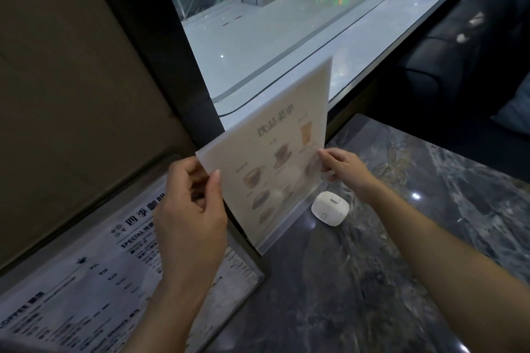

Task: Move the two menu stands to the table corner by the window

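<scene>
A clear acrylic menu stand with a cream drinks menu of coffee cups stands upright on the dark marble table, close to the window corner. My left hand grips its left edge. My right hand pinches its right edge. Its base rests on the tabletop by the wall. A second menu stand, with a white black-printed coffee menu, leans against the wall at the lower left, partly hidden behind my left forearm.
A small white rounded device lies on the table just right of the stand's base. The window and its dark sill run along the far edge. A dark sofa seat sits at the right. A brown wall panel fills the left.
</scene>
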Motion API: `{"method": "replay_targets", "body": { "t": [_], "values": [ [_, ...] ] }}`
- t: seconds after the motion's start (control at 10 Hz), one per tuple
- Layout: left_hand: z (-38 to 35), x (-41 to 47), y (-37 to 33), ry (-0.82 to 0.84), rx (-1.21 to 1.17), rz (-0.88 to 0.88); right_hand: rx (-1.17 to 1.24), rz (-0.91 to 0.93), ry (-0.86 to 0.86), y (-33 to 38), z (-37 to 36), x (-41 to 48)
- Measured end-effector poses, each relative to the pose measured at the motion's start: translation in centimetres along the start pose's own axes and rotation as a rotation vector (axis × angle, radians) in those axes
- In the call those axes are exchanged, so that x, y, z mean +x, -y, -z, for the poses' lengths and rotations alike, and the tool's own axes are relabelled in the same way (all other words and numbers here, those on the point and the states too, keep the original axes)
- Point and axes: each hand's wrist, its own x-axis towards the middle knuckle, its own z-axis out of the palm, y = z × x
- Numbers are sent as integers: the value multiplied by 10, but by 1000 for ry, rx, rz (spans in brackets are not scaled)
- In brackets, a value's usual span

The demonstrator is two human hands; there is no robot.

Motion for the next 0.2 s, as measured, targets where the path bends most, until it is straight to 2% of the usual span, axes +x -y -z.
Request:
{"method": "replay_targets", "body": {
  "t": [0.2],
  "values": [
    [6,4,-11,-39,-25,10,-104,6,12,8,5,-10]
  ]
}}
